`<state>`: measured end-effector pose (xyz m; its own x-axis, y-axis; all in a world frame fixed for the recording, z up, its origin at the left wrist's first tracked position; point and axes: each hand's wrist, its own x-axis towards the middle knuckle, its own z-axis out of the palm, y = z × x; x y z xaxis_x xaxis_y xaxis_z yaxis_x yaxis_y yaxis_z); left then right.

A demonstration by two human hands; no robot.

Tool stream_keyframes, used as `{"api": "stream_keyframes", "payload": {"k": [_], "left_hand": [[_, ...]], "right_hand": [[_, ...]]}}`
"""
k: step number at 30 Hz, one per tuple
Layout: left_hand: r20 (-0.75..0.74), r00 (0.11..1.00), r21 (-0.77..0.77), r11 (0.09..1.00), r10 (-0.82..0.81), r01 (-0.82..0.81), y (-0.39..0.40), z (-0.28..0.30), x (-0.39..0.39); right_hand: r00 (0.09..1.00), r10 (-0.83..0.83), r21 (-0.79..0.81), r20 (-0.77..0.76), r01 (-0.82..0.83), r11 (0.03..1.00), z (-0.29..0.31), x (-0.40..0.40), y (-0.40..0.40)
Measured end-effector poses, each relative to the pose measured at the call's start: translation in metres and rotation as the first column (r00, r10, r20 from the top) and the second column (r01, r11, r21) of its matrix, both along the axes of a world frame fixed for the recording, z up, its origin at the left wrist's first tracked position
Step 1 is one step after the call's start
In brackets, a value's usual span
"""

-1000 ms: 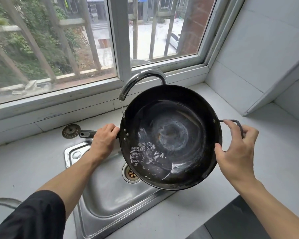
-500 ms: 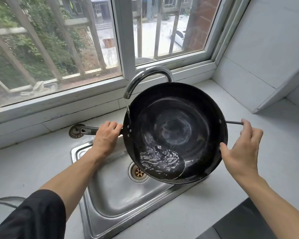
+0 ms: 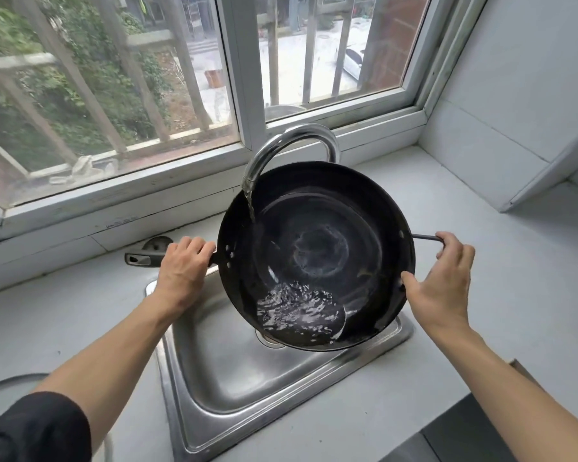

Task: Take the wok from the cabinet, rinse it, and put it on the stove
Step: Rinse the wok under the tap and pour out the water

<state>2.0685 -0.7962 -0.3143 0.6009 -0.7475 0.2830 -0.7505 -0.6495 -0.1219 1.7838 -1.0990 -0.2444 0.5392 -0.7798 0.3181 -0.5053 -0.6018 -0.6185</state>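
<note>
My left hand (image 3: 184, 271) grips the long handle, my right hand (image 3: 442, 281) holds the wire loop handle; black wok (image 3: 317, 255) tilted over the steel sink (image 3: 221, 378), faucet (image 3: 281, 148) water pooling inside.

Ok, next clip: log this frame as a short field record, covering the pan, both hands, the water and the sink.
pan: round black metal wok, tilted, held over the sink
left hand: left hand grips the long handle
right hand: right hand holds the wire loop handle, thumb on the rim
water: curved chrome faucet runs into the wok; water pools at its low near side
sink: stainless steel sink, drain mostly hidden by the wok
stage: rinsing
</note>
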Motion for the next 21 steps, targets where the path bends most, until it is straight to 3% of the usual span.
{"api": "stream_keyframes", "payload": {"k": [21], "left_hand": [[0.137,0.969,0.072,0.974,0.204,-0.215,0.112,0.046,0.007]], "right_hand": [[0.960,0.271,0.099,-0.064,-0.265,0.959,-0.018,0.094,0.028]]}}
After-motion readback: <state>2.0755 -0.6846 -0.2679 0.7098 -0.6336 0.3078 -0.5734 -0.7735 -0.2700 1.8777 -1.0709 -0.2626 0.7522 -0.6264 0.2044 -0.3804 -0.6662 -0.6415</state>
